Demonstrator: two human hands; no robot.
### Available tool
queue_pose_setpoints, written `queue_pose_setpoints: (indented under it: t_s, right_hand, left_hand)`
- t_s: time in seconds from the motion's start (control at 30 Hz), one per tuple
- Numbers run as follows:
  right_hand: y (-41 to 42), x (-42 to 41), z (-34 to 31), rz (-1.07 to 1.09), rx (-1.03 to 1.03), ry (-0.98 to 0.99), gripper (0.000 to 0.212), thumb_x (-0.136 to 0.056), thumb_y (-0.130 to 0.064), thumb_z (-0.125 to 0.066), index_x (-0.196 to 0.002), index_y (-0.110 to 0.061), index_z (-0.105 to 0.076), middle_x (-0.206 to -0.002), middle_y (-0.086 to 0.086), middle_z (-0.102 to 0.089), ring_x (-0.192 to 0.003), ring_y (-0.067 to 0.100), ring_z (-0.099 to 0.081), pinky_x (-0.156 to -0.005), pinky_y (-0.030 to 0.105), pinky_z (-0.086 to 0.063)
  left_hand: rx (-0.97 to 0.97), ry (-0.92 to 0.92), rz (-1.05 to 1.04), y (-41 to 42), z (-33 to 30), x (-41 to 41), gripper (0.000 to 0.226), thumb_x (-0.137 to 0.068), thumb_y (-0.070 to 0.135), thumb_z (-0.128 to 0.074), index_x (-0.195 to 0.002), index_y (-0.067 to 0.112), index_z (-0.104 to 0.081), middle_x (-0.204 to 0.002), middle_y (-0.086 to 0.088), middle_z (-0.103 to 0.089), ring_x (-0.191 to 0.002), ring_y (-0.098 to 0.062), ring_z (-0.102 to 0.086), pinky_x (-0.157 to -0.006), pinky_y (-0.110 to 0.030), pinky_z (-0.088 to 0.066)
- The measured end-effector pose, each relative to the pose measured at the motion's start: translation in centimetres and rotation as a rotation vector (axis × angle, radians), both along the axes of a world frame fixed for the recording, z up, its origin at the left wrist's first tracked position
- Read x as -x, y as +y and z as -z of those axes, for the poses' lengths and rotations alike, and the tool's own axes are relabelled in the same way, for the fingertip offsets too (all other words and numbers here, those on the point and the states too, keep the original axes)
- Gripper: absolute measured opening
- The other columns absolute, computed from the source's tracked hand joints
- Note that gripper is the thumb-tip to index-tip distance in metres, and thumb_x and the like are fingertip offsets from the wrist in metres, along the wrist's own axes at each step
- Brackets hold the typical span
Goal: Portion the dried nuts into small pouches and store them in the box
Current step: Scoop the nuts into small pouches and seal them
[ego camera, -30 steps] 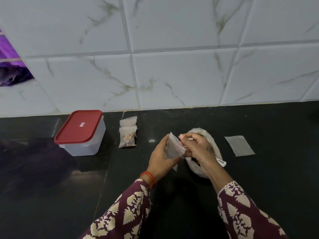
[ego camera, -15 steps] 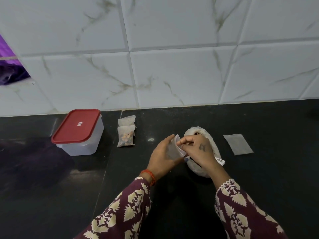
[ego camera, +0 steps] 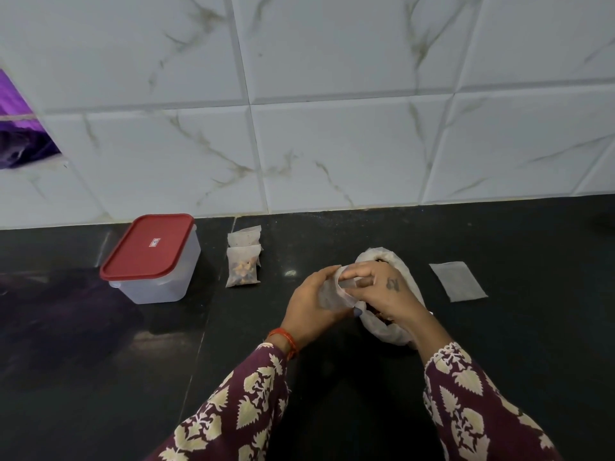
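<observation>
My left hand (ego camera: 311, 304) cups a small clear pouch (ego camera: 331, 294) from the left and holds it upright. The fingers of my right hand (ego camera: 382, 289) pinch the pouch's open mouth. Under my right hand lies the big white bag of dried nuts (ego camera: 396, 331), its mouth open and partly hidden by my wrist. Two filled pouches (ego camera: 243, 267) lie one behind the other to the left. A clear plastic box (ego camera: 151, 261) with a shut red lid stands further left. One flat empty pouch (ego camera: 457, 281) lies to the right.
All of it rests on a black stone counter (ego camera: 100, 377) against a white marbled tile wall (ego camera: 332, 144). A purple cloth (ego camera: 16, 138) shows in an opening at the far left.
My hands have lowered with the pouch toward the nut bag. The right hand has rolled palm down over the pouch's mouth, and the pouch now sits deeper in my left hand.
</observation>
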State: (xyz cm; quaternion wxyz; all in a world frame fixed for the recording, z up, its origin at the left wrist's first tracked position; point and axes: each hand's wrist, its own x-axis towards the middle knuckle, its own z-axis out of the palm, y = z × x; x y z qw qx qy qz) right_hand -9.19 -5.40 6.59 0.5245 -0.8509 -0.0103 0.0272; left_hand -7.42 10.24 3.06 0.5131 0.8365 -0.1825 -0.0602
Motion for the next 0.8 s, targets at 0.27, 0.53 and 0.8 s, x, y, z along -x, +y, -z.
queue_pose_setpoints:
  t_s: [0.27,0.53,0.8]
  right_hand:
    - [0.0,-0.4,0.5,0.0,0.098,-0.017,0.014,-0.084,-0.01,-0.068,-0.091,-0.02,-0.075,-0.093,-0.003,-0.071,-0.094,0.012,-0.065,-0.085,0.026,-0.052]
    - [-1.0,-0.5,1.1,-0.031,0.178,0.059,0.013,-0.081,-0.027,-0.071,-0.092,-0.033,-0.073,-0.085,-0.002,-0.072,-0.085,0.012,-0.067,-0.082,0.034,-0.055]
    - [-4.4,0.0,0.8,0.293,0.078,-0.049,0.021,-0.077,-0.019,-0.077,-0.096,-0.027,-0.074,-0.096,-0.007,-0.072,-0.09,0.006,-0.066,-0.087,0.029,-0.052]
  left_hand:
    - [-0.041,-0.045,0.012,-0.2,0.5,-0.1,0.068,-0.067,0.032,-0.084,-0.128,0.025,-0.054,-0.126,0.009,-0.053,-0.114,-0.002,-0.048,-0.092,-0.011,-0.038]
    - [-0.061,-0.028,0.034,-0.1,0.4,-0.6,0.06,-0.067,0.031,-0.083,-0.122,0.027,-0.057,-0.122,0.008,-0.055,-0.112,-0.003,-0.049,-0.094,-0.019,-0.04]
    - [-0.055,0.047,0.031,-0.2,1.0,-0.9,0.07,-0.066,0.031,-0.083,-0.128,0.029,-0.051,-0.123,0.011,-0.05,-0.112,-0.004,-0.046,-0.089,-0.016,-0.037]
